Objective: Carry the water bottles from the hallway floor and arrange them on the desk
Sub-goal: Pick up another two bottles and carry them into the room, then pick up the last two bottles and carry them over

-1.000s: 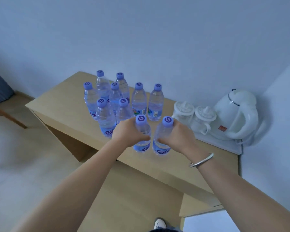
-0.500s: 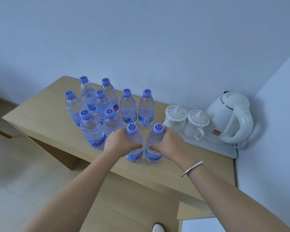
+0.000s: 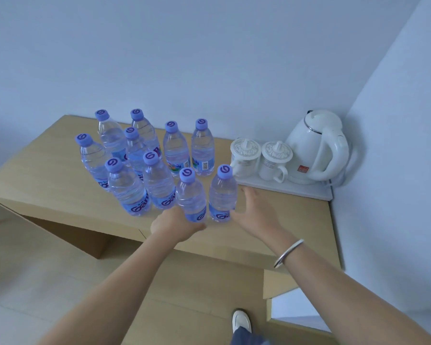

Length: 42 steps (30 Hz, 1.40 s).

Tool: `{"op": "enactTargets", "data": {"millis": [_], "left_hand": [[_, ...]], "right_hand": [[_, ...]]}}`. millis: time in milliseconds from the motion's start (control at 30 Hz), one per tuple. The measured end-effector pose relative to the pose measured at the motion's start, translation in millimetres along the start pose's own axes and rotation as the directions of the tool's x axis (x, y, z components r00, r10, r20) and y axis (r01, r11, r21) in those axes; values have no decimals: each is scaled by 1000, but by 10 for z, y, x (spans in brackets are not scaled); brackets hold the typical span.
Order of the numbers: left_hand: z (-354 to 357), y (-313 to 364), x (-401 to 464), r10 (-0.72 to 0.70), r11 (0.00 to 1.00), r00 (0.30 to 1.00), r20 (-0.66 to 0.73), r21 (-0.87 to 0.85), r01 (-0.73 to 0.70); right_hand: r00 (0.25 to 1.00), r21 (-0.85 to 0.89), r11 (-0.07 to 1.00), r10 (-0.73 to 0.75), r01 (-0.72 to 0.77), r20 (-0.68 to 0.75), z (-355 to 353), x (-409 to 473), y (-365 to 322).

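Ten water bottles (image 3: 157, 165) are standing upright, caps pointing up, clustered left of centre on the desk (image 3: 47, 170), while the left hand (image 3: 174, 224) is gripping the base of one front bottle (image 3: 190, 195) and the right hand (image 3: 255, 211) is spreading open beside another (image 3: 222, 192).
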<state>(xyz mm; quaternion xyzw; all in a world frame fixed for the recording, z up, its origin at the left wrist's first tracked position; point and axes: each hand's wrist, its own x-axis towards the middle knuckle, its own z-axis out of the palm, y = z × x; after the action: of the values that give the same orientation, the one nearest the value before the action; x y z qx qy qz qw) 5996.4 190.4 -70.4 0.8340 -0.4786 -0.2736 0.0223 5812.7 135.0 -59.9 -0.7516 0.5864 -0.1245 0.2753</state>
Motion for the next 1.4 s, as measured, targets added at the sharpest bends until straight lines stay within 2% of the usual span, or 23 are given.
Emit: {"op": "enactTargets", "data": {"millis": [167, 300, 467, 633, 900, 1100, 1400], "left_hand": [[190, 226, -168, 200, 973, 974, 106, 91, -210], [481, 599, -345, 391, 901, 901, 190, 122, -416], [1050, 1193, -778, 576, 744, 736, 355, 145, -652], [1528, 1805, -1365, 661, 556, 528, 533, 126, -822], [2234, 2784, -2367, 743, 306, 294, 601, 84, -948], [2820, 3595, -3142, 755, 206, 193, 627, 53, -977], [3533, 4554, -4157, 762, 55, 2, 647, -61, -997]], "right_hand": [[973, 38, 978, 208, -205, -101, -42, -440, 275], [936, 124, 941, 330, -316, -119, -115, -1009, 618], [820, 223, 830, 549, -511, -164, -305, -1886, 1191], [668, 276, 715, 699, -642, -255, -490, -2691, 1708], [470, 424, 566, 824, -707, -316, -878, -3663, 2444], [300, 479, 428, 898, -766, -323, -1321, -4458, 3238], [202, 481, 406, 884, -777, -420, -1825, -5384, 4058]]}}
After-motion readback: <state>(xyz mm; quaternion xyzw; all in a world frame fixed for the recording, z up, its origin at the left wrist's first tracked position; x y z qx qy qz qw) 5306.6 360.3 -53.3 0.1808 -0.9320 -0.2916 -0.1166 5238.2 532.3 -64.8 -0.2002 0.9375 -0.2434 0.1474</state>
